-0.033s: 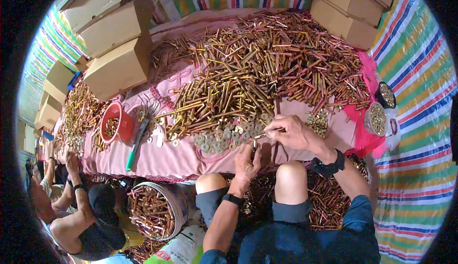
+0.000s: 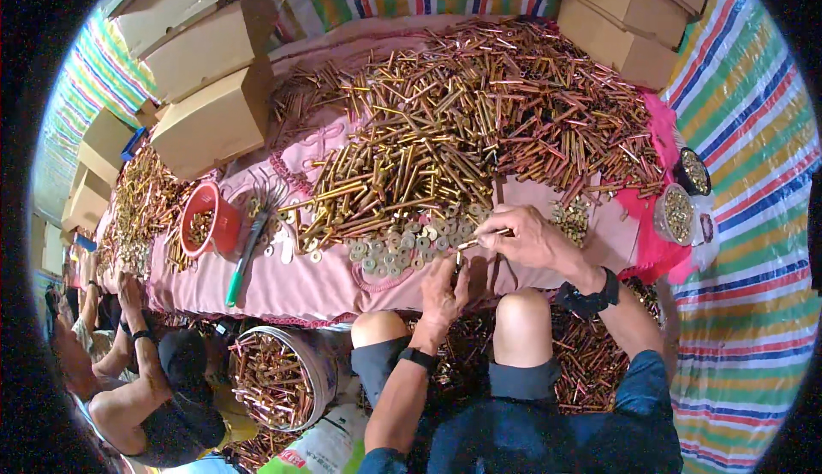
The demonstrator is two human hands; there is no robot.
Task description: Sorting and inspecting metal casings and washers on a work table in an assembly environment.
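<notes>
My left hand (image 2: pixel 443 292) is closed on a small brass-coloured bolt (image 2: pixel 459 259), which stands up between thumb and fingers. Close above and to the right, my right hand (image 2: pixel 527 238) pinches another slim brass-coloured metal piece (image 2: pixel 467 244); most of it is hidden by the fingers, so its kind is unclear. The two pieces are near each other, and I cannot tell whether they touch. Just beyond both hands lie loose grey washers (image 2: pixel 390 256). A large heap of brass-coloured bolts (image 2: pixel 411 153) rises behind them. Beside my right hand sits a small pile of nuts (image 2: pixel 568 217).
Pink cloth (image 2: pixel 291 290) covers the table. At left are a red bucket (image 2: pixel 224 221) and a green-handled hand rake (image 2: pixel 244 264). Cardboard boxes (image 2: pixel 214 127) flank the heap. A clear tub of nuts (image 2: pixel 675 217) stands right; a bolt-filled bucket (image 2: pixel 321 371) sits below. Another person (image 2: pixel 145 388) works at left.
</notes>
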